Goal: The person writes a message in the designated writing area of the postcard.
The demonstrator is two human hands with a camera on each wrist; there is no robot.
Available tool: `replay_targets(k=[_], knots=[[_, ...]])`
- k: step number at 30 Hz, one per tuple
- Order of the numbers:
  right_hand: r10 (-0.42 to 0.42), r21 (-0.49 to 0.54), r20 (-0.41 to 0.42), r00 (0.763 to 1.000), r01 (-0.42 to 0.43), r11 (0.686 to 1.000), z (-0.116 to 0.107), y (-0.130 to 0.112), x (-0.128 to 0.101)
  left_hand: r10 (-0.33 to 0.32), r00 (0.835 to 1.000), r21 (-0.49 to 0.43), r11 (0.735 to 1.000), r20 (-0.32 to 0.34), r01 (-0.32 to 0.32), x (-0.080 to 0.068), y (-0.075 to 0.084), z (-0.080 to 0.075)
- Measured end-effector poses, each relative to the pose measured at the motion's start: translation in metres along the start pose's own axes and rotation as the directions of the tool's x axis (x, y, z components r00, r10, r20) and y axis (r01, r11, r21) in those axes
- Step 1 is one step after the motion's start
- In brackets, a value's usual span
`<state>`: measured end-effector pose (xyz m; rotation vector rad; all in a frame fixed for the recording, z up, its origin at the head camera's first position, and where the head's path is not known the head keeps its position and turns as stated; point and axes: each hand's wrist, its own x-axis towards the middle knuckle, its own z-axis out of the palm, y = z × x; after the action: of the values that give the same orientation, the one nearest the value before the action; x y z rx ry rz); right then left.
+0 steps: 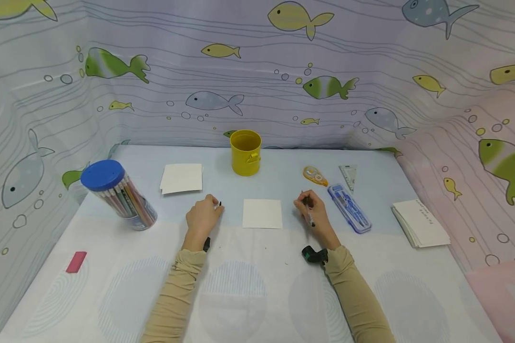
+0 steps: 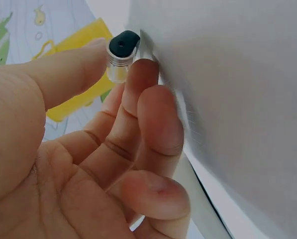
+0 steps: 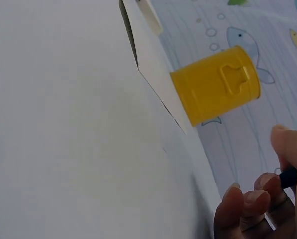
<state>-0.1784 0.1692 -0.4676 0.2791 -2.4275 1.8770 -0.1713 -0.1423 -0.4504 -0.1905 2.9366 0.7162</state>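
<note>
Here, left hand (image 1: 202,215): thumb and forefinger pinch a small piece, likely a cap (image 2: 124,45).
Right hand (image 1: 317,212): fingers curl round a pen (image 1: 310,216).
Card (image 1: 262,214): blank on its upper face, flat on the tabletop (image 1: 283,247) between the hands, touched by neither.
Pen and card: the step seems to be readying the pen; the next move probably calls for bringing it over the card.
Farther out: bucket (image 1: 245,157) beyond the card, case (image 1: 349,208) to the pen's right, jar (image 1: 124,200) well left.
Cap up close: the left wrist view shows a dark end and clear ribbed body; the head view, a dark speck.
Pen's length: shown by the head view; the right wrist view catches one dark end.
</note>
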Motion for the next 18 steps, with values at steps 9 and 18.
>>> replay_targets(k=[9,18], knots=[[0.093,0.115,-0.004,0.996,-0.092,0.989,0.001,-0.008,0.0,0.003,1.0,0.001,1.0,-0.027,-0.003,-0.001,0.002,-0.001],[0.12,0.125,0.016,0.993,-0.121,0.985,-0.002,0.015,0.007,0.027,0.997,0.014,1.0,-0.072,-0.026,-0.002,0.003,0.0]])
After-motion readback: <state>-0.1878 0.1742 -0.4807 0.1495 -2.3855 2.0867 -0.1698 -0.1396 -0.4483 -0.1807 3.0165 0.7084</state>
